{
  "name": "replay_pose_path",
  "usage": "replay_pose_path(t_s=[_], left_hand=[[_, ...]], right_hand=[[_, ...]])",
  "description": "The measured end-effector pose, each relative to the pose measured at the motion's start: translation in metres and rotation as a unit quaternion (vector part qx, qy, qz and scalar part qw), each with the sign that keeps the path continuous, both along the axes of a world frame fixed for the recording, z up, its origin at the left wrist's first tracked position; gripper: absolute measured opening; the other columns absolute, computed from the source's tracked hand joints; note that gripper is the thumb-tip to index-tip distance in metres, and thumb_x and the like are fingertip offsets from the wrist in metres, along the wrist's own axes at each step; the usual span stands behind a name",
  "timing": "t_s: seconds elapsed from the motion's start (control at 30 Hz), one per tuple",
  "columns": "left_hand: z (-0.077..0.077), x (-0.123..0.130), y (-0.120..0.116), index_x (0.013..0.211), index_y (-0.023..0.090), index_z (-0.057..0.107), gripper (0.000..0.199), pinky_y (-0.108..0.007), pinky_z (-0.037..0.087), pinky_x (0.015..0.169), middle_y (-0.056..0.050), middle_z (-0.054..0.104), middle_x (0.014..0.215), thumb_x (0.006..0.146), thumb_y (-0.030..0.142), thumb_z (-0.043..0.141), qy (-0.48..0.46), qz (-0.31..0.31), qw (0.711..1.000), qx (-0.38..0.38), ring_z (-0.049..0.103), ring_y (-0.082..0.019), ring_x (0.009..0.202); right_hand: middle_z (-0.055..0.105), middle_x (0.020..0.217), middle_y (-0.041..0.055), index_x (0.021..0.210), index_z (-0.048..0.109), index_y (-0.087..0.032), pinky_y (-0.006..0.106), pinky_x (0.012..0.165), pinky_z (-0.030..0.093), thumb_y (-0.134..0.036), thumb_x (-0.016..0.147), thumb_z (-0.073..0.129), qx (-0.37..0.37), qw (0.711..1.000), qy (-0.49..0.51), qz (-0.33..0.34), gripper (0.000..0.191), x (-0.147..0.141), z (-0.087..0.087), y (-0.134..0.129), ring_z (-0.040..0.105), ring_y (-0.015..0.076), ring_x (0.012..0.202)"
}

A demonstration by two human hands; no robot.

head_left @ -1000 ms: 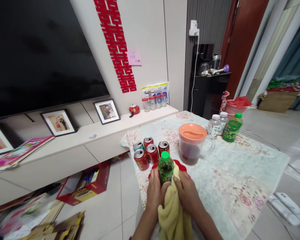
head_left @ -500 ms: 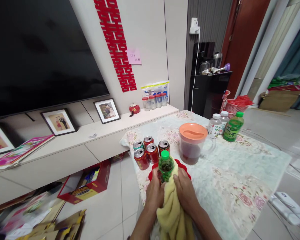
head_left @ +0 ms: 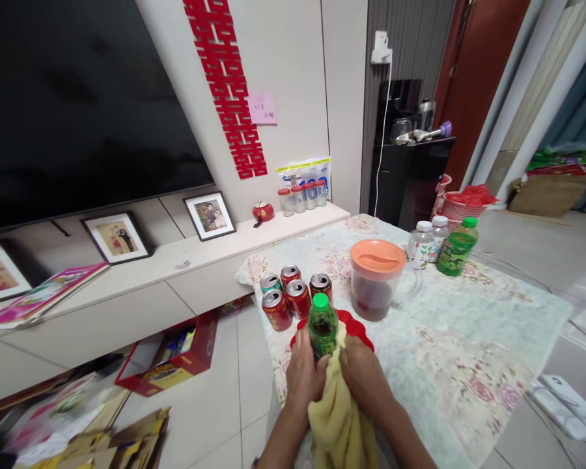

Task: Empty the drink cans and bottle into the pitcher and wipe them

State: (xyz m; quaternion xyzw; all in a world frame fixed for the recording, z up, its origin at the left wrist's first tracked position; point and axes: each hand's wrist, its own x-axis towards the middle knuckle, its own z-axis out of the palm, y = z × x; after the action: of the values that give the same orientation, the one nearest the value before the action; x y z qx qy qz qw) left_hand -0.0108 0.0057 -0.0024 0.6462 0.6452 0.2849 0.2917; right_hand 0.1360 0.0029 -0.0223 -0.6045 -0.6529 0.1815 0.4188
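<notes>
- Bottle (head_left: 323, 329), green-capped transparent plastic, upright between the fingers
- left hand (head_left: 303, 370): fingers curled round its side, gripping it
- right hand (head_left: 364, 372): fingers closed on soft yellow cloth (head_left: 338, 407) against the bottle
- red scalloped plastic dish (head_left: 358, 325) just beyond the fingertips

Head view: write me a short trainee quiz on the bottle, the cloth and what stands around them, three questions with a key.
1. How many drink cans stand on the tablecloth?
2. True or false: the pitcher's lid is off.
3. Fill in: the left hand holds a bottle with a ____ cap, while the right hand grips a yellow cloth.

Key:
1. Five.
2. False; the orange lid is on the pitcher.
3. Green.
</notes>
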Motion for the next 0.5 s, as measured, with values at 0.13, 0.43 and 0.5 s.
replay_pose_path(t_s=[0.13, 0.43, 0.5], left_hand=[[0.006, 0.003, -0.004, 0.126, 0.017, 0.05, 0.048, -0.045, 0.043, 0.106, -0.017, 0.054, 0.131, 0.079, 0.024, 0.056, -0.004, -0.002, 1.0, 0.016, 0.051, -0.032, 0.126], [0.009, 0.005, -0.009, 0.108, 0.028, 0.054, 0.023, -0.034, 0.044, 0.102, -0.005, 0.065, 0.115, 0.098, 0.034, 0.034, -0.126, 0.048, 0.991, 0.027, 0.058, -0.022, 0.116], [0.01, 0.004, -0.008, 0.108, 0.027, 0.052, 0.018, -0.035, 0.045, 0.102, -0.006, 0.065, 0.117, 0.093, 0.03, 0.043, -0.085, 0.025, 0.996, 0.013, 0.058, -0.023, 0.117]], right_hand=[[0.067, 0.076, 0.0069, 0.078, 0.062, -0.023, 0.035, 0.066, 0.051, -0.021, 0.088, 0.043, -0.021, 1.0, -0.002, 0.008, 0.022, 0.001, 0.012, -0.01, 0.064, 0.0228, 0.072], [0.059, 0.123, 0.0136, 0.132, 0.051, -0.018, 0.041, 0.098, 0.052, -0.026, 0.096, 0.043, 0.058, 0.996, 0.069, -0.002, 0.038, -0.013, 0.037, -0.02, 0.06, 0.0255, 0.116], [0.058, 0.124, 0.0148, 0.129, 0.052, -0.016, 0.04, 0.1, 0.051, -0.024, 0.097, 0.037, 0.047, 0.998, 0.051, -0.001, 0.036, -0.012, 0.029, -0.015, 0.058, 0.0241, 0.118]])
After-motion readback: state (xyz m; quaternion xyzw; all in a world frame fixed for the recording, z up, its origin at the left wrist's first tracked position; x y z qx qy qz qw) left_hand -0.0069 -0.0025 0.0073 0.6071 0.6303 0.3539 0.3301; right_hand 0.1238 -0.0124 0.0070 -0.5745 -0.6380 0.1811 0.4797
